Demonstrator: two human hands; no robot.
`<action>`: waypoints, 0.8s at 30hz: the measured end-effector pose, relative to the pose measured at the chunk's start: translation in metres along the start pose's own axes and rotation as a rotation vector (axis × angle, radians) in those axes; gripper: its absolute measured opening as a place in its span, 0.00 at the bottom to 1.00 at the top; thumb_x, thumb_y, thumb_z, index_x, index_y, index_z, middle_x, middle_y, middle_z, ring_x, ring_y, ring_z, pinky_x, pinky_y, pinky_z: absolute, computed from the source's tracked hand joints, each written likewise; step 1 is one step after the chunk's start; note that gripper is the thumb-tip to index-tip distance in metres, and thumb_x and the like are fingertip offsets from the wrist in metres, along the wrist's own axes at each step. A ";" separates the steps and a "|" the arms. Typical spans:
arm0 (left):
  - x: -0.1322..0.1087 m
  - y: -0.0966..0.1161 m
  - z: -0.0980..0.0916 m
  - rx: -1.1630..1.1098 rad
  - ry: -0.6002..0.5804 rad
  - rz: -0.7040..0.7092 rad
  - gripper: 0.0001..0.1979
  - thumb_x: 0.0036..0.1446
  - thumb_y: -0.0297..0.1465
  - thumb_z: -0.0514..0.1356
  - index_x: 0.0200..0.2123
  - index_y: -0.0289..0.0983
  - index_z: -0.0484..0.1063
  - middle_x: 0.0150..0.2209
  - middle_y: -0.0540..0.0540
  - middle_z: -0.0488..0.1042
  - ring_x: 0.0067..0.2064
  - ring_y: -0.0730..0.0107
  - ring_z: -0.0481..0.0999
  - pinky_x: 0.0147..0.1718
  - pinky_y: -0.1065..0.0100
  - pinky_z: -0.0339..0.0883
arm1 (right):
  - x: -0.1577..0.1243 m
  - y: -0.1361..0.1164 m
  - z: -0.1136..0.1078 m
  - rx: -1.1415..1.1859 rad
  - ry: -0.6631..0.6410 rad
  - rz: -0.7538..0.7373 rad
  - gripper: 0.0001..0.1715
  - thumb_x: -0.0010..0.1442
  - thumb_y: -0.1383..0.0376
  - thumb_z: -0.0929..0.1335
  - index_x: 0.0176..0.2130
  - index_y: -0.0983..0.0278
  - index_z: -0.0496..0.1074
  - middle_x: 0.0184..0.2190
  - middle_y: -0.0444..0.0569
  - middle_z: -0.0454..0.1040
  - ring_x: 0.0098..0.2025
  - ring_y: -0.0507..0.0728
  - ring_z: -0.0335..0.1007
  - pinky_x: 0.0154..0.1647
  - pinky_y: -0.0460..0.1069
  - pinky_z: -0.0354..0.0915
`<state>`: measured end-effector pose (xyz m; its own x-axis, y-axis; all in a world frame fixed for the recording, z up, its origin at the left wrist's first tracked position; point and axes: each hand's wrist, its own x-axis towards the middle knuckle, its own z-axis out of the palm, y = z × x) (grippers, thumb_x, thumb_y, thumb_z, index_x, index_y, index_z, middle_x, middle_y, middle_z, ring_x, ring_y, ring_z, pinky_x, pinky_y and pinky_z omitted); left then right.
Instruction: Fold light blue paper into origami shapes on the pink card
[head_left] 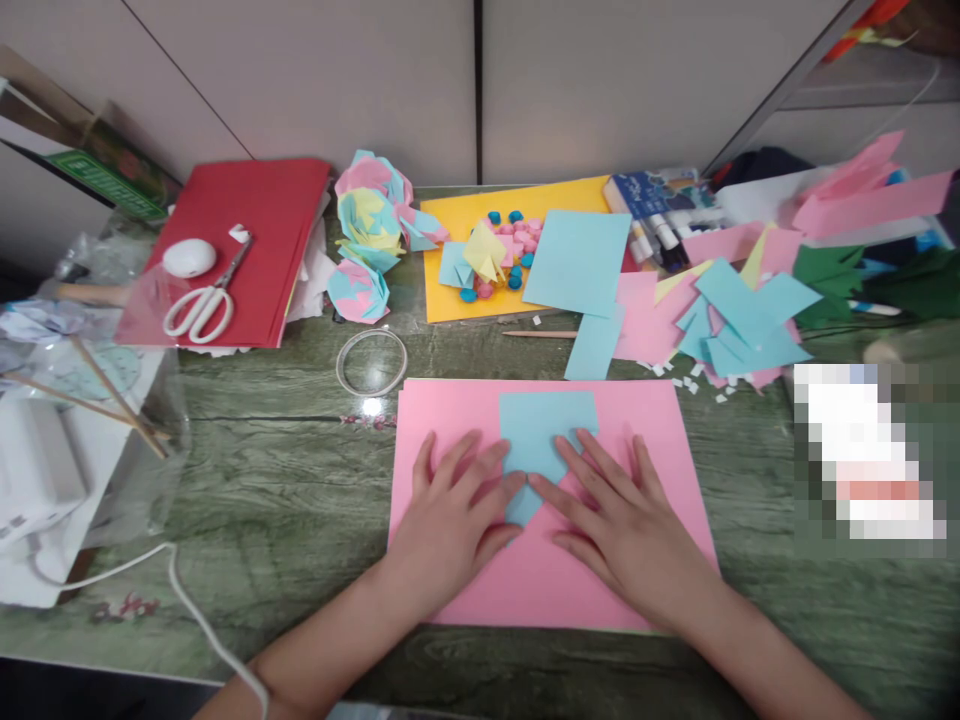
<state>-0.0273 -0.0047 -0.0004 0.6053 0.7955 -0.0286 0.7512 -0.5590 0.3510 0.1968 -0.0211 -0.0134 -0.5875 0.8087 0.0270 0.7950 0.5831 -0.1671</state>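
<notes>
A light blue sheet of paper (545,422) lies on a larger pink sheet (465,590) in front of me. Its lower part narrows between my hands, and the fingers hide some of its edges. My left hand (454,515) rests palm down with fingers spread, the index fingertip on the blue paper. From the other side my right hand (626,520) presses on the blue paper with its fingertips, fingers also stretched out. Both index fingertips nearly meet near the middle of the blue paper.
Behind the pink sheet are a yellow sheet (450,305) with small folded pieces, a pointed wooden stick (536,334) and a roll of clear tape (343,362). White-handled scissors (199,312) lie on red paper (262,220) at left. Blue paper scraps (739,320) pile up at right. A white cable (202,610) runs beneath my left forearm.
</notes>
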 end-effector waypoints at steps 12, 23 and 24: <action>0.001 0.000 -0.002 0.002 0.003 0.004 0.20 0.57 0.40 0.54 0.53 0.47 0.63 0.58 0.48 0.59 0.60 0.52 0.51 0.56 0.40 0.37 | 0.000 0.000 -0.001 -0.002 0.015 -0.017 0.31 0.59 0.55 0.62 0.60 0.52 0.51 0.62 0.52 0.49 0.63 0.66 0.40 0.56 0.72 0.38; 0.000 0.002 -0.003 0.005 -0.010 -0.009 0.19 0.58 0.38 0.52 0.54 0.47 0.62 0.59 0.49 0.58 0.61 0.52 0.49 0.56 0.40 0.35 | -0.001 0.000 -0.001 -0.053 0.004 -0.027 0.31 0.60 0.55 0.61 0.60 0.52 0.49 0.62 0.53 0.48 0.63 0.66 0.40 0.56 0.72 0.39; 0.000 0.002 -0.003 0.005 -0.013 -0.009 0.19 0.58 0.38 0.52 0.54 0.47 0.62 0.59 0.49 0.57 0.61 0.52 0.49 0.56 0.40 0.35 | -0.001 0.000 -0.001 -0.056 0.006 -0.027 0.31 0.60 0.54 0.61 0.60 0.52 0.49 0.62 0.53 0.48 0.63 0.66 0.40 0.56 0.72 0.39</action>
<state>-0.0270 -0.0052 0.0035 0.6018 0.7974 -0.0444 0.7581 -0.5529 0.3458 0.1976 -0.0220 -0.0125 -0.6084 0.7928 0.0365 0.7860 0.6083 -0.1107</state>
